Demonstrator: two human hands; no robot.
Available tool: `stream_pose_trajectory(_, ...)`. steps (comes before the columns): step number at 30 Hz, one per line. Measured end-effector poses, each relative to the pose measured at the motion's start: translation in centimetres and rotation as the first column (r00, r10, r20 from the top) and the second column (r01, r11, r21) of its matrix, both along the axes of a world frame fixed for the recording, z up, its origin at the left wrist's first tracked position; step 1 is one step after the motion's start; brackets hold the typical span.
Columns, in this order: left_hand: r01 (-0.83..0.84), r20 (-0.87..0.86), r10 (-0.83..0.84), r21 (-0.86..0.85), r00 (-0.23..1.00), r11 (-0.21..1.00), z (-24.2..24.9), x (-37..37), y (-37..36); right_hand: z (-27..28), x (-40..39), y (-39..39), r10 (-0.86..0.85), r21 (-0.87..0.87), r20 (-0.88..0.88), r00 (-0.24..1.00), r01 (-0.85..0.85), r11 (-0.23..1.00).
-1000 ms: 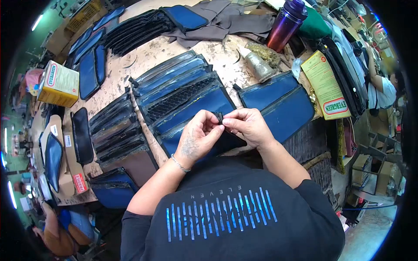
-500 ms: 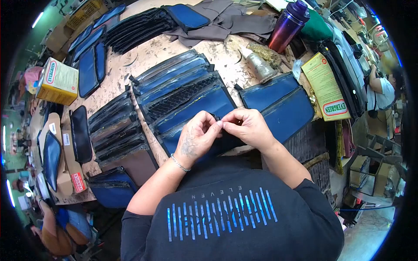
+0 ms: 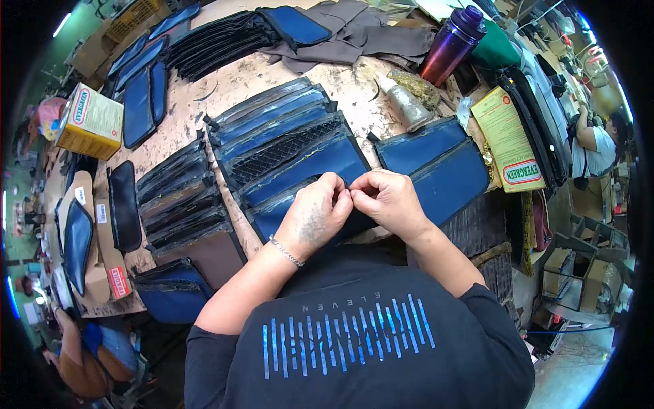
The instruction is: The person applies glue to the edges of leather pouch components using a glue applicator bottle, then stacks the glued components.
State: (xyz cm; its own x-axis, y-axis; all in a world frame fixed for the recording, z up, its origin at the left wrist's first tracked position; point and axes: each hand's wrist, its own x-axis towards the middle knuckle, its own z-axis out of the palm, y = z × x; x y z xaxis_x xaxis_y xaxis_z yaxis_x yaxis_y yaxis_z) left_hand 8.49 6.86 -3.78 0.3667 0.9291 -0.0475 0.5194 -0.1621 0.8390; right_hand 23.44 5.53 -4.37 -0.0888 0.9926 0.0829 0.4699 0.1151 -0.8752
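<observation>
Thumb and fingers pinched, my left hand (image 3: 315,213) meets my right hand (image 3: 390,202) fingertip to fingertip at the table's near edge. The right is closed in a pinch too. A bit of something dark shows between the fingertips, but my fingers cover most of it and I cannot make out what it is. Under and beyond the hands lies a blue layered panel (image 3: 310,163) with black edging and a black quilted strip (image 3: 283,151). To its right rests a blue two-part panel (image 3: 436,160), also edged in black.
Stacked dark pieces (image 3: 180,198) lie left of the panel. A grimy squeeze bottle (image 3: 405,105), a purple flask (image 3: 455,44) and a yellow cement can (image 3: 509,140) stand at the right. Another can (image 3: 90,123) is at the left. Other people sit at both sides.
Both hands stay pinched together at nearly the same spot. My left hand has turned slightly, its back showing more. The view has shifted a little.
</observation>
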Motion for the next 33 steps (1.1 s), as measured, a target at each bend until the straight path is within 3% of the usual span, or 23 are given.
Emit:
stream_pose_trajectory(2,0.001,-0.011,-0.001,0.02,1.0,1.0,-0.1,0.1,0.0,0.0,0.2,0.2,-0.004,-0.008,-0.017,1.0,0.004,1.0)
stream_pose_trajectory(4,0.001,-0.022,0.0,0.042,1.0,0.999,-0.4,0.1,0.0,0.2,0.5,0.5,-0.04,-0.292,-0.182,0.982,-0.015,0.956)
stream_pose_trajectory(6,-0.027,0.141,0.041,-0.094,0.989,0.995,-1.6,0.1,0.1,-0.9,1.2,1.3,-0.014,-0.294,-0.251,0.968,-0.063,0.954)
stream_pose_trajectory(7,-0.027,0.14,0.04,-0.094,0.989,0.995,-1.9,0.0,0.2,-1.5,1.6,1.7,-0.015,-0.349,-0.426,0.904,-0.149,0.925)
stream_pose_trajectory(8,-0.011,0.247,0.056,-0.179,0.967,0.984,-2.1,0.0,0.3,-1.9,1.9,2.2,-0.033,-0.384,-0.586,0.81,-0.241,0.891)
stream_pose_trajectory(13,0.104,0.563,0.135,-0.373,0.815,0.922,-3.9,0.1,1.9,-4.2,2.8,4.6,0.007,-0.368,-0.694,0.72,-0.363,0.856)
stream_pose_trajectory(18,0.119,0.601,0.238,-0.494,0.763,0.861,-4.7,0.6,3.0,-4.9,3.0,5.6,0.018,-0.353,-0.68,0.733,-0.35,0.868)
stream_pose_trajectory(24,0.028,0.394,0.194,-0.493,0.899,0.87,-4.9,2.2,4.8,-4.1,3.3,4.9,-0.09,-0.358,-0.439,0.894,-0.082,0.93)
stream_pose_trajectory(27,0.002,0.227,0.112,-0.45,0.968,0.893,-5.2,3.2,5.7,-3.4,3.1,4.1,-0.171,-0.082,-0.044,0.984,0.167,0.982)
stream_pose_trajectory(28,0.007,0.226,0.106,-0.45,0.968,0.893,-5.3,3.4,5.9,-3.8,3.2,3.8,-0.177,-0.083,-0.044,0.983,0.173,0.981)
stream_pose_trajectory(29,-0.001,0.189,0.095,-0.441,0.977,0.898,-5.4,3.5,5.9,-4.6,3.3,3.5,-0.163,0.221,0.147,0.976,0.128,0.967)
stream_pose_trajectory(30,-0.01,0.151,0.083,-0.432,0.985,0.902,-5.3,3.6,5.9,-4.9,3.3,3.1,-0.199,0.488,0.329,0.923,0.014,0.872)
stream_pose_trajectory(33,-0.016,0.134,0.083,-0.436,0.988,0.9,-4.9,3.7,6.0,-5.0,2.5,1.1,-0.194,0.514,0.293,0.936,0.018,0.858)
